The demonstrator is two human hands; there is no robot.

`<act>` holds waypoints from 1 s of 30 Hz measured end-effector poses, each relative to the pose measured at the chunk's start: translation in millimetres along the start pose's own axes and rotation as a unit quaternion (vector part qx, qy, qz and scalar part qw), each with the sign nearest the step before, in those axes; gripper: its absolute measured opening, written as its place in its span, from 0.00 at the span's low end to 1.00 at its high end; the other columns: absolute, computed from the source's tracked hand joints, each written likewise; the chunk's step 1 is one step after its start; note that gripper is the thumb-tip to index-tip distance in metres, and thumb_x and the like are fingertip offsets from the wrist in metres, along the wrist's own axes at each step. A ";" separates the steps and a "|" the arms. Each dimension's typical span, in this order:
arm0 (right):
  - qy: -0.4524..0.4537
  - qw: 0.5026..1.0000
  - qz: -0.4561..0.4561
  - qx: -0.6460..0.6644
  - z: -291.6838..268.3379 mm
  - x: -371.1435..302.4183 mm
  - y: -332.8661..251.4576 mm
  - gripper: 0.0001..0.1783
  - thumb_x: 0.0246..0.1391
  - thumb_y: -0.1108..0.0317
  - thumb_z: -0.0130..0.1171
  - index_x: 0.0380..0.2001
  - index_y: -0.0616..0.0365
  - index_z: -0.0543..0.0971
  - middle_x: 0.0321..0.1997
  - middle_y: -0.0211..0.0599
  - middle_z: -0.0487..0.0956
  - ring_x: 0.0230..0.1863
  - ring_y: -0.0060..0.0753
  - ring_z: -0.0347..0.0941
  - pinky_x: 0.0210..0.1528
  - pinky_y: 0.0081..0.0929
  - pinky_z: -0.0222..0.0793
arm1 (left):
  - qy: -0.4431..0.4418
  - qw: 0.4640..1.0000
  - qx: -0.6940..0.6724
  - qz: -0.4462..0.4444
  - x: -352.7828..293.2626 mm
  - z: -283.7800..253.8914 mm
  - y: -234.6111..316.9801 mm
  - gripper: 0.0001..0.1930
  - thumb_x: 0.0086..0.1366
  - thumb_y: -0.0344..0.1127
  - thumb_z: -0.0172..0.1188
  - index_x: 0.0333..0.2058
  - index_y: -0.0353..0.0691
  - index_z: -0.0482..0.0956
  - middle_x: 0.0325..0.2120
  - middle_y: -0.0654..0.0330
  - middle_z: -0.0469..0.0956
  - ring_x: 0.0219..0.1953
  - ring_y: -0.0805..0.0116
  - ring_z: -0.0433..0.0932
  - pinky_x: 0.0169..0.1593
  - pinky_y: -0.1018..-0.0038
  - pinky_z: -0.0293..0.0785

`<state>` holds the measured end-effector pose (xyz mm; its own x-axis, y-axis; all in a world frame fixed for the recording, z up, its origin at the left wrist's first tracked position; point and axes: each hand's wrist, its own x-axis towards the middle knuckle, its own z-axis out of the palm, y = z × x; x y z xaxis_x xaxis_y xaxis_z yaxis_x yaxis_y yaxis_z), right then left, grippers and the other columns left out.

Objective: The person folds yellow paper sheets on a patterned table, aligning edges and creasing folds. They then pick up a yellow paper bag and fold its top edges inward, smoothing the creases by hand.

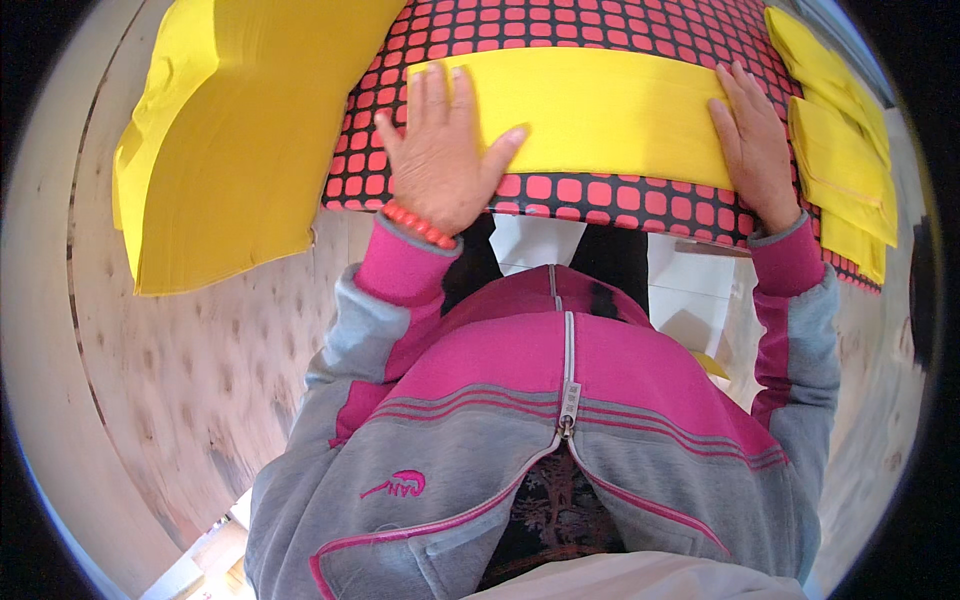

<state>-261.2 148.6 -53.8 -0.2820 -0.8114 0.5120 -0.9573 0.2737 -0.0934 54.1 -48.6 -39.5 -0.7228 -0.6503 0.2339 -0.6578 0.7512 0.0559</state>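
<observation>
i'm pressing both hands, left hand (440,150) and right hand (755,145), fingers spread flat, onto the yellow strip (600,110) at the frame's top, holding nothing.

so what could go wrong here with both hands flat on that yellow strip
1. The yellow strip lies near the front edge of the red-and-black mat; a push toward the body could slide it off.
2. The left hand and right hand press only its ends, so the middle may buckle.
3. The right hand sits close to the folded yellow pieces and could knock them.
</observation>
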 end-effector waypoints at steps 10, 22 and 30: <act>-0.001 1.000 0.011 -0.022 -1.8 -1.5 -4.4 0.28 0.68 0.54 0.52 0.63 0.62 0.73 0.68 0.58 0.70 0.70 0.55 0.65 0.71 0.43 0.59 | -0.004 1.000 0.005 -0.021 -13.1 -8.3 -28.0 0.40 0.74 0.57 0.46 0.72 0.31 0.53 0.74 0.41 0.48 0.77 0.45 0.46 0.71 0.35 0.40; -0.005 1.000 0.010 -0.027 2.4 -0.1 -0.9 0.28 0.68 0.54 0.51 0.63 0.62 0.73 0.67 0.58 0.71 0.69 0.55 0.65 0.71 0.44 0.59 | 0.044 0.975 -0.094 0.196 49.9 11.7 135.3 0.38 0.69 0.61 0.52 0.67 0.38 0.66 0.69 0.44 0.62 0.74 0.51 0.56 0.69 0.36 0.50; 0.004 1.000 -0.005 -0.029 3.2 -1.6 2.2 0.28 0.68 0.55 0.52 0.63 0.61 0.73 0.67 0.58 0.71 0.69 0.55 0.66 0.70 0.44 0.59 | 0.052 0.991 -0.053 0.114 34.3 19.1 66.8 0.42 0.69 0.66 0.49 0.70 0.39 0.61 0.72 0.44 0.57 0.75 0.50 0.53 0.70 0.36 0.47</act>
<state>-263.1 148.9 -57.6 -0.2708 -0.8100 0.5202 -0.9549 0.2943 -0.0389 -18.7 -22.9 -46.3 -0.8208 -0.4506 0.3510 -0.4496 0.8887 0.0894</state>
